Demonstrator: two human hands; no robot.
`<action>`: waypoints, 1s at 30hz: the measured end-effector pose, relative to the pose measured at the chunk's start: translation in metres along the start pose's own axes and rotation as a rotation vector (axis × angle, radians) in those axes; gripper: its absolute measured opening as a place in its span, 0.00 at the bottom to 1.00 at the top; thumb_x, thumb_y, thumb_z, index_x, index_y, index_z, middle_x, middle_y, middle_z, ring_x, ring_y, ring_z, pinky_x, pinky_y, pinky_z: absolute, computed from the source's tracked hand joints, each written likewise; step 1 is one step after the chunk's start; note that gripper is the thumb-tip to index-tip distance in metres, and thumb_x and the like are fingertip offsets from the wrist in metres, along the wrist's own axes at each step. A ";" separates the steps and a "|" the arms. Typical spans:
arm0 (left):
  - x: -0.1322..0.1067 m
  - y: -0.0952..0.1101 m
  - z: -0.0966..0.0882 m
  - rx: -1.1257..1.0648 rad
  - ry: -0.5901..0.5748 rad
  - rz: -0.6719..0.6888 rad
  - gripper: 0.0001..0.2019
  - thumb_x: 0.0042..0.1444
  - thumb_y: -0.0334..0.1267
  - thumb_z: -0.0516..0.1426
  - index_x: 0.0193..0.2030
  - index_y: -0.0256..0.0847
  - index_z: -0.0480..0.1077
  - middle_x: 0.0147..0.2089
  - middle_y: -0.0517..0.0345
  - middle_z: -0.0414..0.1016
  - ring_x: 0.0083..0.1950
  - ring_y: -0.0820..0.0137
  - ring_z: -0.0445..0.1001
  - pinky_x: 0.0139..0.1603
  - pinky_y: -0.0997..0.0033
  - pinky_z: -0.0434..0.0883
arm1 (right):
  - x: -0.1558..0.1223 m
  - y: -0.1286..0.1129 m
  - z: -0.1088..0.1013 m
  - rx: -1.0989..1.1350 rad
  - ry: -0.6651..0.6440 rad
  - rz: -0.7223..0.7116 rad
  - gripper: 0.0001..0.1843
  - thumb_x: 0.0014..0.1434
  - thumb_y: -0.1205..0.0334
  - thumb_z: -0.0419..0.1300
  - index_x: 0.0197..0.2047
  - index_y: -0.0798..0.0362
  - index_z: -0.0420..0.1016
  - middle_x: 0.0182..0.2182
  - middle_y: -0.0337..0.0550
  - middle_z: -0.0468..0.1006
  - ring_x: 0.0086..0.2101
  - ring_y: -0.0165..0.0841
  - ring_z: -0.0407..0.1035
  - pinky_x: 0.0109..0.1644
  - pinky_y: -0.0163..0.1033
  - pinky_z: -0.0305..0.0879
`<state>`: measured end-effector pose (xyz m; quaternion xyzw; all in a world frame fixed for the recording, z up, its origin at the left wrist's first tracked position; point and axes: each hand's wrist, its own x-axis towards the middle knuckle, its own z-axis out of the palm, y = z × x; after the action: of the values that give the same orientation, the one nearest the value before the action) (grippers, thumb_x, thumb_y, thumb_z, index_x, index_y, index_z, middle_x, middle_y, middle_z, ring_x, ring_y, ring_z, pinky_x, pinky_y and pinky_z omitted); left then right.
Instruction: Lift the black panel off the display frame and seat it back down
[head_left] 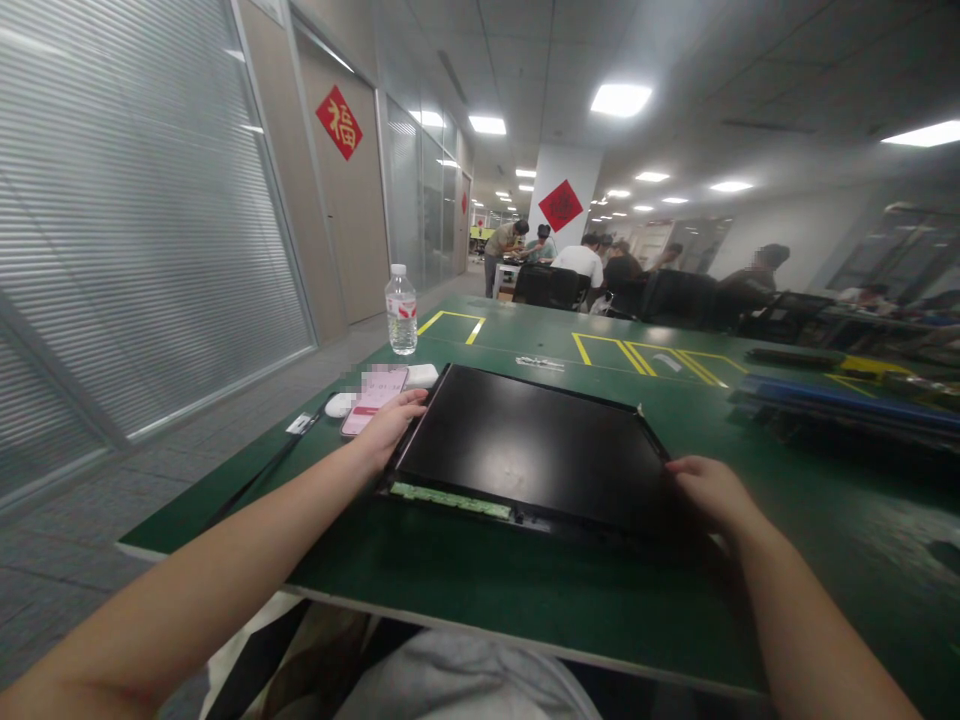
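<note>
A black LCD screen panel [525, 440] lies between my two hands, tilted slightly over the green table. Along its near edge runs a green circuit strip [450, 500]. My left hand [394, 420] grips the panel's left edge, its thumb and fingers closed at the rim. On the opposite side, my right hand [712, 490] holds the right edge with the thumb on top; its other fingers are hidden beneath. Just beyond my left hand lies a phone [373, 395] with a lit, partly blurred screen.
The green table [480, 580] carries yellow tape outlines. A water bottle [401, 312] stands at its far left, near white cases and a black strap [262, 470]. At right lies a blurred stack of blue and black parts [825, 405]. Several people sit or stand farther back.
</note>
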<state>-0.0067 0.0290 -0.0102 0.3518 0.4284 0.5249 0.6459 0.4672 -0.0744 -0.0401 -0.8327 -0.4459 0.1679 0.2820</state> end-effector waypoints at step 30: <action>-0.011 0.008 -0.004 0.437 -0.110 0.011 0.16 0.33 0.35 0.68 0.34 0.39 0.80 0.34 0.51 0.84 0.40 0.55 0.81 0.38 0.63 0.76 | -0.005 -0.001 0.000 0.038 -0.020 0.010 0.16 0.48 0.71 0.58 0.39 0.54 0.83 0.32 0.47 0.83 0.32 0.37 0.76 0.37 0.36 0.68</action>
<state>-0.0142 0.0197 -0.0018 0.5137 0.4941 0.4033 0.5739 0.4639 -0.0781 -0.0391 -0.8279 -0.4411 0.1861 0.2922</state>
